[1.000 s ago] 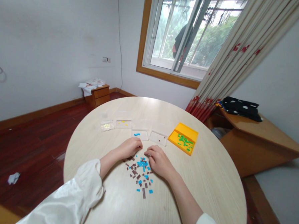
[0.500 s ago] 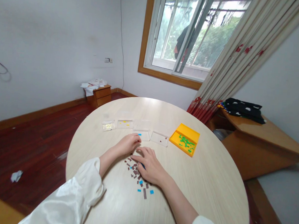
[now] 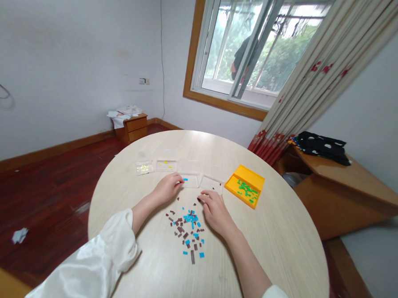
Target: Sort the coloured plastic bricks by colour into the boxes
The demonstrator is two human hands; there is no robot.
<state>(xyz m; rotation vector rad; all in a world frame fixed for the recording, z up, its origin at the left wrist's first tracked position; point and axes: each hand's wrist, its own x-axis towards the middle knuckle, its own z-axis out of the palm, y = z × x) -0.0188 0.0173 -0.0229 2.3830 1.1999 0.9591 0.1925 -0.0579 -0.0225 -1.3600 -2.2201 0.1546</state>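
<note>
Small blue building bricks (image 3: 191,218) and brown building bricks (image 3: 180,229) lie mixed in a loose pile on the table. My left hand (image 3: 167,186) is at the near left edge of a clear box (image 3: 193,184) holding a little blue. Its fingers are pinched together; what they hold, if anything, is too small to make out. Beyond the pile, my right hand (image 3: 213,208) pinches a small dark brown brick (image 3: 199,199) at its fingertips. Just past these fingers is another clear box (image 3: 206,182) with a few brown bits, partly hidden by the hand.
A yellow case (image 3: 238,196) with green bricks stands open at the right. To the left are a clear box (image 3: 166,169) with yellow pieces and a clear box (image 3: 144,168) of pale pieces. The round table's (image 3: 129,265) edge curves around everything.
My right hand has moved right and away from over the pile, uncovering the blue bricks. My left hand has shifted slightly left and forward to the clear box with blue.
</note>
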